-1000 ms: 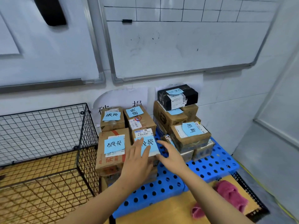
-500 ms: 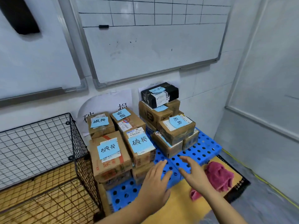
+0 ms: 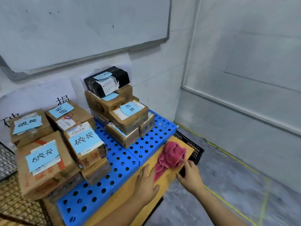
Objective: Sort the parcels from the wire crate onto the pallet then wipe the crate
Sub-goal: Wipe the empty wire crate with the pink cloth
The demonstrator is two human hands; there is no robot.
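Note:
Cardboard parcels with blue paper labels stand in two groups on the blue perforated pallet [image 3: 151,141]: a left group [image 3: 44,162] and a right stack [image 3: 128,118] topped by a black box [image 3: 107,80]. A pink cloth [image 3: 171,155] lies crumpled on the yellow board [image 3: 164,180] in front of the pallet. My right hand [image 3: 189,175] is at the cloth's near right edge, fingertips touching it. Just left of the cloth my left hand [image 3: 146,183] lies flat with straight fingers on the board. A corner of the wire crate [image 3: 8,162] shows at the far left.
A black mesh panel [image 3: 193,147] sticks out from under the yellow board at the right. A whiteboard [image 3: 81,30] hangs on the wall behind the parcels. Grey floor with yellow tape lines [image 3: 231,206] lies to the right.
Both hands left the labelled parcel and moved right and down to the yellow board. My right hand reached the pink cloth. The view swung right, so most of the crate left the frame.

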